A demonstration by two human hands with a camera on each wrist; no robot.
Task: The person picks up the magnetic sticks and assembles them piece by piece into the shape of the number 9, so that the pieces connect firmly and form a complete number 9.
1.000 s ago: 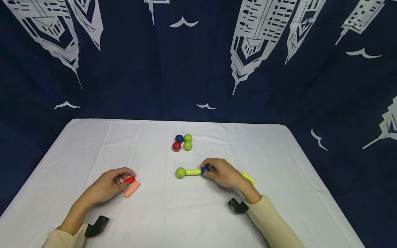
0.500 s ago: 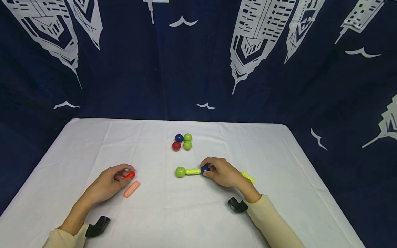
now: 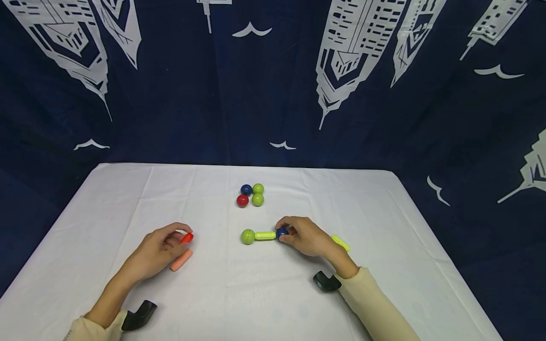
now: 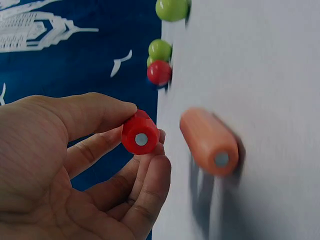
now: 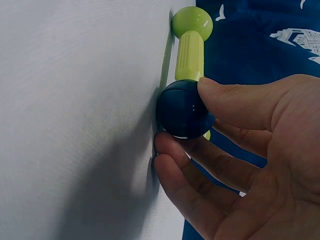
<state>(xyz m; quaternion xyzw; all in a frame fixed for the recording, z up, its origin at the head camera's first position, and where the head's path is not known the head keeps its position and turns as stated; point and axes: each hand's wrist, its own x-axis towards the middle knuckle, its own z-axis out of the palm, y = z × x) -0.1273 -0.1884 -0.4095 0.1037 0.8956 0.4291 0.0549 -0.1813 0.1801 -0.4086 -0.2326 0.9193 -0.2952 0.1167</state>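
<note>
My left hand (image 3: 155,251) pinches a red magnetic rod (image 4: 141,134) between thumb and fingers, a round metal tip facing the wrist camera. Beside it on the white cloth lies an orange magnetic rod (image 4: 210,142), partly behind the hand in the head view. My right hand (image 3: 309,237) holds a dark blue ball (image 5: 184,109) by thumb and fingertips, close against the cloth. That ball joins one end of a yellow-green rod (image 3: 265,236), and a green ball (image 3: 248,236) caps the other end, forming a straight bar.
Farther back sit a second blue ball (image 3: 246,190), a red ball (image 3: 242,201) and two green balls (image 3: 258,199), bunched together. Another yellow-green rod (image 3: 341,243) lies beyond the right wrist, partly covered by it. A dark blue printed cloth (image 3: 273,94) hangs behind the white table (image 3: 204,293).
My left hand has lifted the red rod away from beside the orange one and shifted slightly right and farther back. The right hand keeps its hold on the blue ball, unmoved.
</note>
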